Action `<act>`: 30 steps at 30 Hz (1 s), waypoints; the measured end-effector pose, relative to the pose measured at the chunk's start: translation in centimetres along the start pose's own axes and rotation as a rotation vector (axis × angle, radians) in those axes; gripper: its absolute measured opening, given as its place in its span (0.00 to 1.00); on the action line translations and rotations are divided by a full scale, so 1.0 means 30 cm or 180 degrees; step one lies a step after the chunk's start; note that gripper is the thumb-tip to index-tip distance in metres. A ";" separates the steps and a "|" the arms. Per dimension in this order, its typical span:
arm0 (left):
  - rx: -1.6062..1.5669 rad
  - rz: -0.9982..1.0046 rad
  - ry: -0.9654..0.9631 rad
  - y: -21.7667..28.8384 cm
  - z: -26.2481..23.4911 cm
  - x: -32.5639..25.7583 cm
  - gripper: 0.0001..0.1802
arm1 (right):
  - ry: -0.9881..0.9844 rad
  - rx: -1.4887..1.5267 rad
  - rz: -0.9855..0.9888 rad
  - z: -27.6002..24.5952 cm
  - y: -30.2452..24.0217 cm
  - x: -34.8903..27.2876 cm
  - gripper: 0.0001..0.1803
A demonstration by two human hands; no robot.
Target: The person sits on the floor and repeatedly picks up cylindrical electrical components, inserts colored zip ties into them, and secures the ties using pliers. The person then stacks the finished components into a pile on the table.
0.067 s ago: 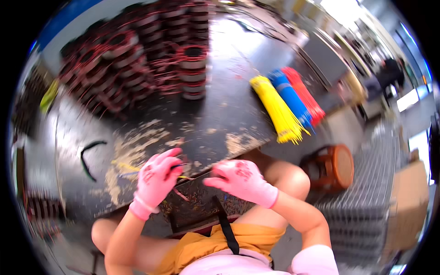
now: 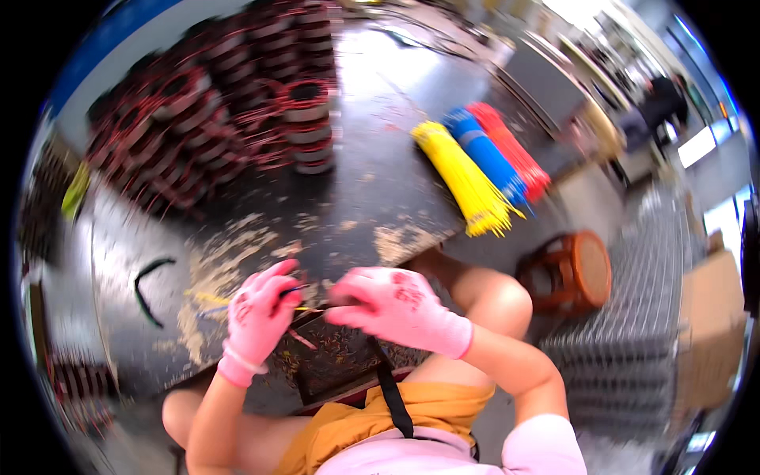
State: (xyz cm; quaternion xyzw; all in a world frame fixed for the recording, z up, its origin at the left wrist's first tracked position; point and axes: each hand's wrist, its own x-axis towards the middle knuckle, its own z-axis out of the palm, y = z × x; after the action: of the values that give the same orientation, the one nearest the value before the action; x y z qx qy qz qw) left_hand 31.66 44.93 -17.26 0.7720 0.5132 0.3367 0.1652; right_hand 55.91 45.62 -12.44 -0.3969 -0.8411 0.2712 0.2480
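Note:
My left hand (image 2: 263, 313), in a pink glove with red marks, is closed around thin wires. Yellow and blue wire lengths (image 2: 207, 299) stick out on its left side, over the table. From its right side a yellow wire end (image 2: 311, 309) points toward my right hand (image 2: 388, 307). That hand wears a matching glove; its fingers are curled and blurred, with a gap between thumb and fingers close to the wire end. A pinkish strip (image 2: 302, 340) hangs below my left hand. Beneath both hands is a tray (image 2: 336, 385) littered with small coloured scraps.
Wire-wound ring cores (image 2: 307, 131) stand in stacks on the dark table (image 2: 372, 190). Yellow (image 2: 465, 180), blue (image 2: 484, 154) and red (image 2: 511, 150) wire bundles lie to the right. A bent black tube (image 2: 142, 293) lies left. A wooden stool (image 2: 582, 273) stands beside my knee.
My right hand has moved left, closer to the yellow wire end and my left hand. The whole view has shifted slightly. My left hand keeps its grip.

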 end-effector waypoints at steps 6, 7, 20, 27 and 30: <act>-0.1692 -0.1007 -0.0045 0.031 0.011 -0.181 0.07 | 0.2057 0.3021 -0.2585 -0.212 -0.363 0.036 0.15; -0.1140 -0.0780 -0.0039 -0.010 0.011 -0.172 0.07 | 0.2192 0.2963 -0.2766 -0.249 -0.382 0.024 0.15; -0.0109 -0.0192 0.0062 -0.002 0.052 -0.069 0.06 | 0.2684 0.2178 -0.3520 -0.450 -0.442 -0.195 0.13; -0.0096 -0.0300 0.0031 0.022 0.035 -0.071 0.07 | 0.2633 0.2145 -0.3590 -0.463 -0.458 -0.204 0.13; -0.0103 -0.0387 0.0019 0.017 0.031 -0.076 0.07 | 0.2530 0.2157 -0.3496 -0.445 -0.458 -0.193 0.13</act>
State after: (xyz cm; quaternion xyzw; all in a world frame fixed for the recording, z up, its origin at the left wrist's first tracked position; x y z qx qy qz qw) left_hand 32.09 42.74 -18.43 0.7356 0.5541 0.3367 0.1963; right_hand 60.27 37.05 5.10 0.1091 -0.6359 0.1889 0.7403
